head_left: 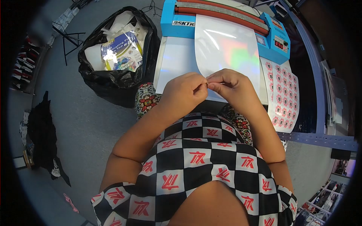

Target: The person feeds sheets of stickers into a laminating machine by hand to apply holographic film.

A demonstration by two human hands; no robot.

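A glossy white sheet (226,45) with a rainbow sheen comes out from the red rollers of a blue laminating machine (279,45) and hangs toward me. At the sheet's lower left corner my two hands meet, fingertips touching. My left hand (184,94) has its fingers curled and pressed together. My right hand (235,88) pinches with thumb and forefinger at the same corner. Whether both hands grip the corner is hard to tell, as the fingers hide it. Another shiny sheet (175,56) lies flat beneath, at the left.
A black bag (102,88) with film scraps and a printed packet (122,52) stands on the floor at the left. Right of the machine lies a sheet of red printed stickers (283,98), beside a purple metal frame (320,139). A black cloth (43,135) is on the floor.
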